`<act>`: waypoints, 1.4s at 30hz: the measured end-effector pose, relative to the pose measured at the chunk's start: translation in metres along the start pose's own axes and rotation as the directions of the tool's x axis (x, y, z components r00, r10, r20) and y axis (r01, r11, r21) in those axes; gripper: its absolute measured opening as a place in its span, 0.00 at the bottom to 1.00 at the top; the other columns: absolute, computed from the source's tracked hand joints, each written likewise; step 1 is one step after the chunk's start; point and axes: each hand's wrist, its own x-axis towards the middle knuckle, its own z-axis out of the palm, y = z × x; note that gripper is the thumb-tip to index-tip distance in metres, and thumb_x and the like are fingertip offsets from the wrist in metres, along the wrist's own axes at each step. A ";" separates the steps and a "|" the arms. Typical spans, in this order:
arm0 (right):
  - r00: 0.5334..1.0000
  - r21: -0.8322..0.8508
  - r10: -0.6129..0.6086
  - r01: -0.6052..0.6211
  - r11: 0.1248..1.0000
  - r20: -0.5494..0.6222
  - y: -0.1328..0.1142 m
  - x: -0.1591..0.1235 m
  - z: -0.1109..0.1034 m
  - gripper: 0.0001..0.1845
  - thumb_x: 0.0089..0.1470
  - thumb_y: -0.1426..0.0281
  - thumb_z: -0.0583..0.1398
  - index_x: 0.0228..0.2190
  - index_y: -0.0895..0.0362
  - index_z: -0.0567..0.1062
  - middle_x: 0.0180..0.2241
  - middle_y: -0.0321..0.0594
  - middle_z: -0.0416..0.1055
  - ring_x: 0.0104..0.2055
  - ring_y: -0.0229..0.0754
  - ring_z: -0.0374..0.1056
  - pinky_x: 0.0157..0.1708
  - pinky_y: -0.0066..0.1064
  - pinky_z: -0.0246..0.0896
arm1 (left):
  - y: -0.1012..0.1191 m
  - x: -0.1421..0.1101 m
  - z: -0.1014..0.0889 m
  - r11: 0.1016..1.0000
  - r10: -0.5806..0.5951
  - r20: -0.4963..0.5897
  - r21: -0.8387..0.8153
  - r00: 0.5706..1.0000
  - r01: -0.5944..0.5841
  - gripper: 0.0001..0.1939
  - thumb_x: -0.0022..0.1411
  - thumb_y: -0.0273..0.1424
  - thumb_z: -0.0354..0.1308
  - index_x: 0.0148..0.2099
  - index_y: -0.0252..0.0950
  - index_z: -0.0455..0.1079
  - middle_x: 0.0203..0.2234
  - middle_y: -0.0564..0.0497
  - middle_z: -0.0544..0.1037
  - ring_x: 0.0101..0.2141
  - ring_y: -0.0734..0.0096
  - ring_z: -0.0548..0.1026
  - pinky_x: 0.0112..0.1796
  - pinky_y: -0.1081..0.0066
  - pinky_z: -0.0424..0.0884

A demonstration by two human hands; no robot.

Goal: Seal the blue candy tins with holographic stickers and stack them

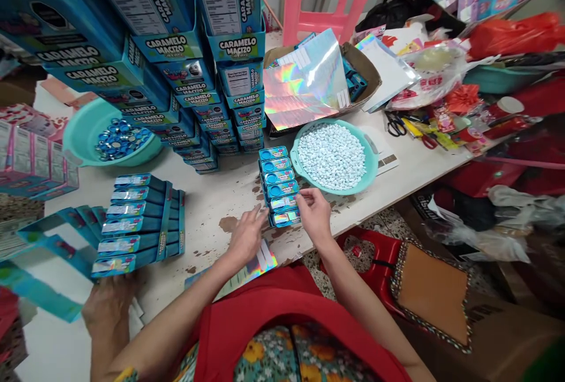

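Both hands are at the near end of a short row of blue Caramelo Macizo boxes on the desk. Left hand is loosely open, palm down, fingertips right by the left side of the row, doesn't look like it's gripping anything. Right hand has its thumb and fingers bent in close together at the opposite side, but I can't tell if it's actually pinching something.

Just to the right of the row is a teal plastic bowl full of pale candies. Over on the left, another person's hand is at the near end of a bigger set of matching boxes, and past that is a second teal bowl with shiny blue pieces in it. Tall stacks of Caramelo Macizo cartons tower at the back, next to a shiny holographic sheet lying on an open cardboard box. Black-handled scissors sit further right among the clutter.
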 end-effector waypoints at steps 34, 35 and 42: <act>0.507 -0.197 -0.339 0.739 0.644 0.793 0.060 -0.119 0.071 0.19 0.55 0.71 0.58 0.49 0.55 0.66 0.50 0.46 0.67 0.50 0.49 0.62 0.47 0.41 0.61 | -0.091 -0.046 0.029 0.931 -0.232 0.334 -0.197 0.914 0.308 0.11 0.53 0.32 0.48 0.24 0.34 0.67 0.19 0.54 0.67 0.25 0.72 0.63 0.27 0.75 0.54; 0.489 -0.183 -0.346 0.750 0.636 0.801 0.061 -0.119 0.070 0.18 0.55 0.72 0.57 0.48 0.55 0.67 0.50 0.45 0.67 0.50 0.49 0.61 0.47 0.42 0.60 | -0.092 -0.046 0.029 0.931 -0.229 0.331 -0.200 0.915 0.306 0.11 0.53 0.32 0.48 0.25 0.34 0.67 0.19 0.54 0.67 0.25 0.72 0.63 0.27 0.75 0.54; 0.536 -0.163 -0.398 0.724 0.670 0.744 0.063 -0.116 0.071 0.07 0.56 0.70 0.57 0.38 0.57 0.71 0.46 0.44 0.69 0.47 0.46 0.62 0.44 0.37 0.59 | -0.094 -0.044 0.028 0.933 -0.209 0.351 -0.209 0.913 0.294 0.12 0.54 0.33 0.48 0.28 0.33 0.69 0.20 0.54 0.68 0.25 0.73 0.63 0.26 0.75 0.54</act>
